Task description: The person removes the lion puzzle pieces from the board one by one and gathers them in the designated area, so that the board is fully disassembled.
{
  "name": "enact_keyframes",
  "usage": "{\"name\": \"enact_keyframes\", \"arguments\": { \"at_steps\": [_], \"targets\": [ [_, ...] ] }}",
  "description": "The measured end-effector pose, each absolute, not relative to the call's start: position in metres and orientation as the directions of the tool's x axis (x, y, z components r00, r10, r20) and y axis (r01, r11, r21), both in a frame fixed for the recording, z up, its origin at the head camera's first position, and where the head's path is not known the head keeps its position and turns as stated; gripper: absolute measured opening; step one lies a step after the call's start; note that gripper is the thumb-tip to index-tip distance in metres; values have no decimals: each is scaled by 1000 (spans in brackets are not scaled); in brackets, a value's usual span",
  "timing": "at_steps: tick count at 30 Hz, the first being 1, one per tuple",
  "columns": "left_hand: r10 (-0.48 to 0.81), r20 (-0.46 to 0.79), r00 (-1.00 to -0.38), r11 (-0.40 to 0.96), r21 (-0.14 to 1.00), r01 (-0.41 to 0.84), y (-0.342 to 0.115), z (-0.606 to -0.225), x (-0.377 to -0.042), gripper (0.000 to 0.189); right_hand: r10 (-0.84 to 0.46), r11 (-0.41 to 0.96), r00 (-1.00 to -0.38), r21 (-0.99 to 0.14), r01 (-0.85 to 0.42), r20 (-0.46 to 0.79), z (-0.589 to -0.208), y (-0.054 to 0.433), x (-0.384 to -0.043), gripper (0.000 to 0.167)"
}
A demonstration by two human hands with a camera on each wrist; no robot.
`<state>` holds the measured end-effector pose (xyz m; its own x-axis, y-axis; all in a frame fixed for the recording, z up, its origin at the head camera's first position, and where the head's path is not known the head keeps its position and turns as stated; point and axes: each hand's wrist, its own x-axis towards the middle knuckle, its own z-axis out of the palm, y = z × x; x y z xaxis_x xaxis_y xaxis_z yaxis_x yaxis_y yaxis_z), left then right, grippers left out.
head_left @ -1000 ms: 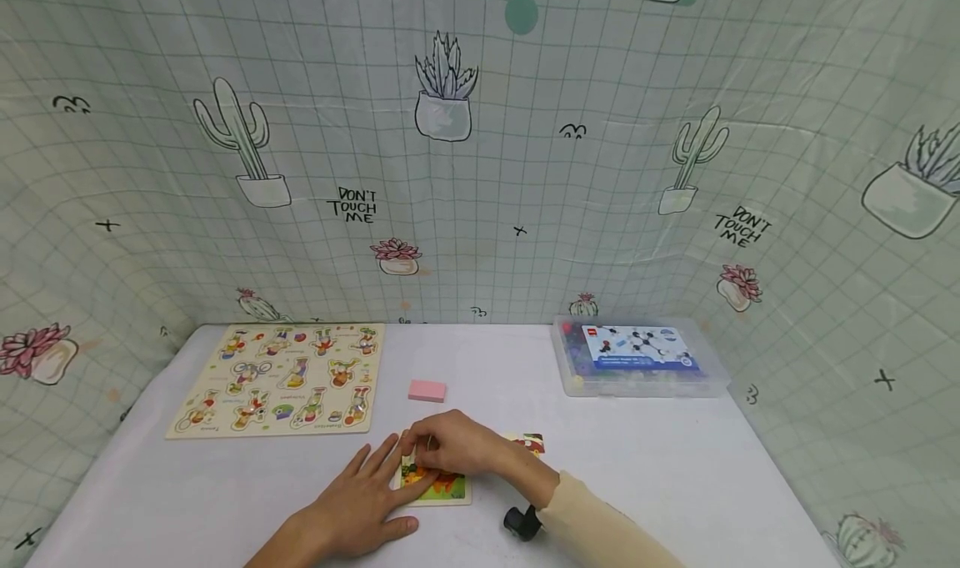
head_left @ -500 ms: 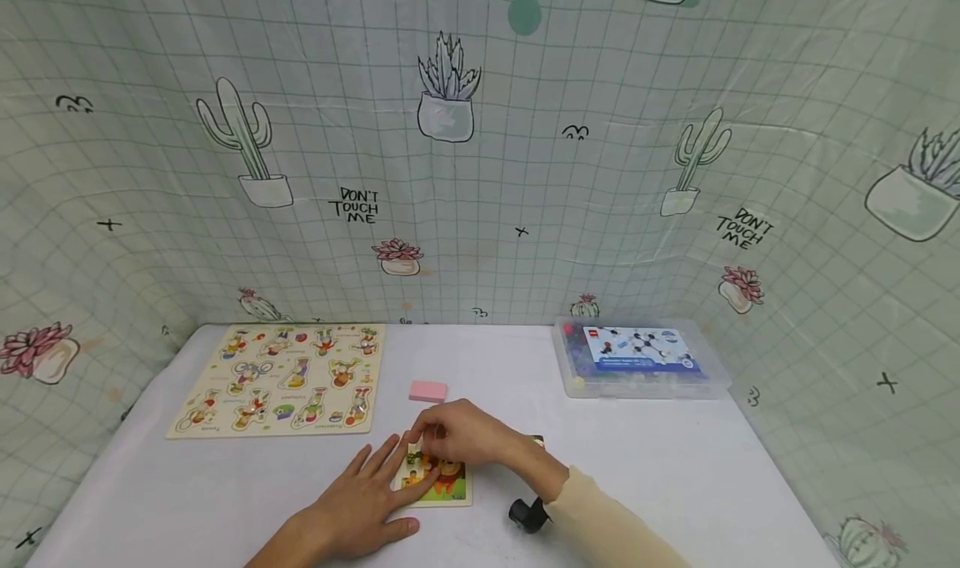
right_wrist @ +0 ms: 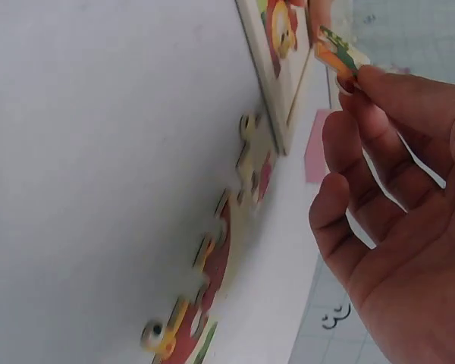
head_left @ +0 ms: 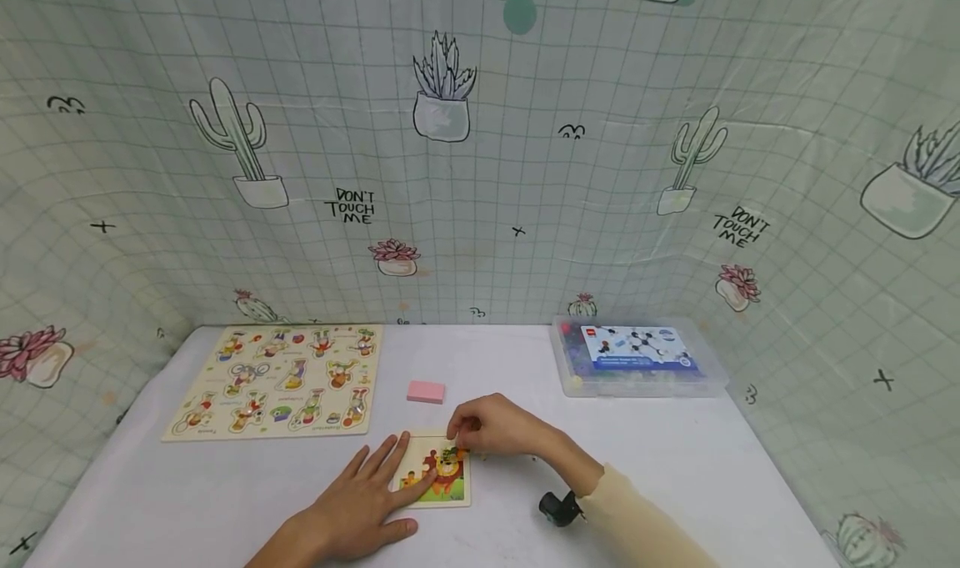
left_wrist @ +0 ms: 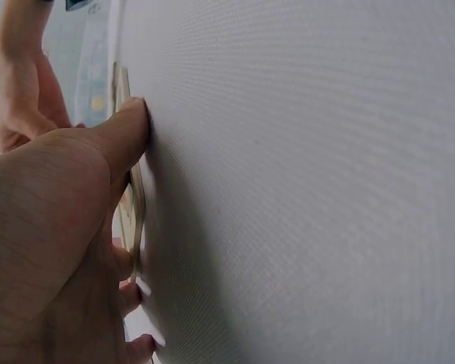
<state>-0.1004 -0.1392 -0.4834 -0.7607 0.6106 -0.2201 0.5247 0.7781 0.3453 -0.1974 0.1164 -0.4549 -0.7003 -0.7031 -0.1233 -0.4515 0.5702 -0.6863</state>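
Note:
A small wooden jigsaw tray (head_left: pixel 420 441) with a lion picture lies at the front middle of the table, partly filled, its upper strip bare wood. Spread across its left side is my left hand (head_left: pixel 356 501), fingers straight and one fingertip over the picture. My right hand (head_left: pixel 498 426) is at the tray's upper right corner. Between thumb and fingers it pinches a green and orange puzzle piece (right_wrist: pixel 340 54), raised off the tray in the right wrist view. Several loose puzzle pieces (right_wrist: pixel 212 258) lie right of the tray, mostly hidden by the right hand in the head view.
A pink block (head_left: pixel 426 392) lies just beyond the tray. At the back left is a large wooden picture board (head_left: pixel 270 401). A clear plastic case (head_left: pixel 637 359) stands at the back right. Patterned cloth (head_left: pixel 480 176) hangs behind the table.
My right hand has moved from the tray's upper left to its upper right corner, carrying the puzzle piece. The tray's upper left now shows bare wood. My left hand stays in place.

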Motion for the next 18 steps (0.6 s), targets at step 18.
{"name": "enact_keyframes", "arguments": {
  "at_steps": [18],
  "targets": [
    [597, -224, -770, 790, 328, 517, -137, -482, -99, 62, -695, 582, -691, -720, -378, -199, -466, 157, -184, 8]
  ]
}}
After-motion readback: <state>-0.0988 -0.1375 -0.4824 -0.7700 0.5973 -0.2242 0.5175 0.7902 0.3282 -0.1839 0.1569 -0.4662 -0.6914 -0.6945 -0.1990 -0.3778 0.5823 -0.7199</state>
